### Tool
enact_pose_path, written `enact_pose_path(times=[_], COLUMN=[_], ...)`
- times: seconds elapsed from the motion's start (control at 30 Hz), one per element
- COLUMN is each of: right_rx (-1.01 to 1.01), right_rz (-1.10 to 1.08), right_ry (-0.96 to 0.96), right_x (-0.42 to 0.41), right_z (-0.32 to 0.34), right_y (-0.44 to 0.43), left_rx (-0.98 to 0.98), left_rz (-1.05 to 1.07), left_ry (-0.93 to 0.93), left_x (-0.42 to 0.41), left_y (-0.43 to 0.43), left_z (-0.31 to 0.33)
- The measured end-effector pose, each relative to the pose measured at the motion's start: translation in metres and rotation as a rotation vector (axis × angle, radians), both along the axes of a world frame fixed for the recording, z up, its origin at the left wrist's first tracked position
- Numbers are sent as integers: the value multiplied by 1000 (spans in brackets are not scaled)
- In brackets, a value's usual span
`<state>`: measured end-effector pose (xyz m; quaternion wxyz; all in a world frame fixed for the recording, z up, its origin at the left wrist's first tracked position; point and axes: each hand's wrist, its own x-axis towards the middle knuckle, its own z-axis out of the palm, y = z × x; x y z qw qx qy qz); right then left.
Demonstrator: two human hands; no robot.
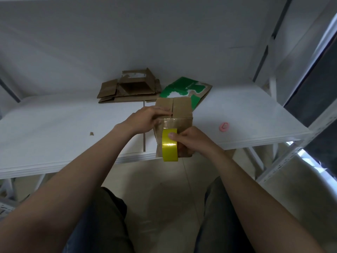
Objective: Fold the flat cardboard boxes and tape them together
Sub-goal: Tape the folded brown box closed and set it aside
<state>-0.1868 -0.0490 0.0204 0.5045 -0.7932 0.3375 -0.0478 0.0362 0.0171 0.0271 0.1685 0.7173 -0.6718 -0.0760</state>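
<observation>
Left hand [145, 117] presses flat on the box [182, 108] flaps, right hand [189, 141] just below grips the tape roll [169, 146], so I'd pull taut along the seam.

I see the left hand [145, 117] pressing on the brown box [180, 108] at the white bench [54, 125] edge. The right hand [189, 141] grips the yellow tape roll [169, 146] against it.
</observation>
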Motion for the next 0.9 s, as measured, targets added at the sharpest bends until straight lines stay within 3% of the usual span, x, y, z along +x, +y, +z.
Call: enact_pose_path(times=[0.1,0.17,0.23,0.33,0.43,0.47,0.57,0.63,0.73,0.9], right_rx=[-230,-433,-633,-785,-802,-806,-821,-839,-852,-848], right_rz=[-60,-164,-125,91,108,99,100,109,110,93], right_ry=[-2,-138,-221,-15,58,36,7,3,-9,-29], right_x=[3,10,23,41,48,48,49,50,50,50], right_z=[13,17,17,9,-1,-3,-5,-7,-9,-8], right_y=[-14,-26,-39,-56,-65,-66,-70,-71,-72,-73], left_rx=[-25,-51,-67,-158,-240,-177,167,172,95,369], left_rz=[53,70,79,129,474,557,544,519,474,514], left_ry=[72,125,151,130,172,340,1144,1373,1255,1113], left_x=[-2,-6,-9,-16,-30,-40,-65,-73,-77,-70], left_y=[-2,-3,-2,2,11,16,27,28,22,11], left_z=[0,-1,0,1,-3,-3,-11,-18,-16,-14])
